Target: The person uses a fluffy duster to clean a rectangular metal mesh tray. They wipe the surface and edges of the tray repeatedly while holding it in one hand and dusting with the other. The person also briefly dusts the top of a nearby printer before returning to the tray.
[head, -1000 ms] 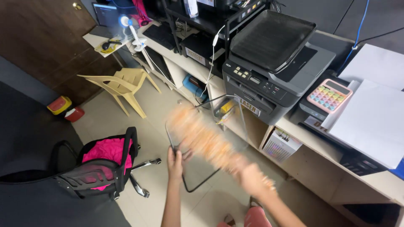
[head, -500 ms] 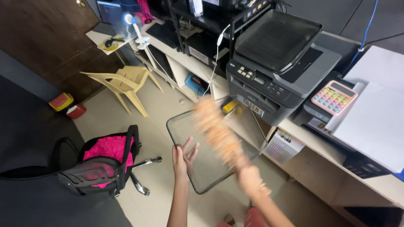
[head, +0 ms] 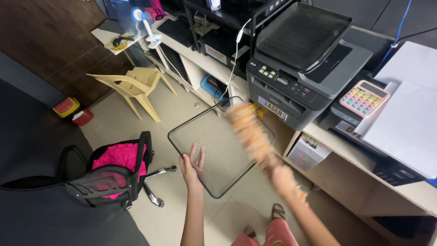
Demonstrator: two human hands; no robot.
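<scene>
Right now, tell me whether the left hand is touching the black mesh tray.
Touching. The head view shows the left hand spread flat against the black mesh tray at its lower left edge, fingers overlapping the mesh with no gap.

- Left hand [head: 191, 166] raised, palm flat and fingers spread, forearm reaching up from below.
- Right hand [head: 282, 178] closed in a fist, blurred, forearm angled up from lower right.
</scene>
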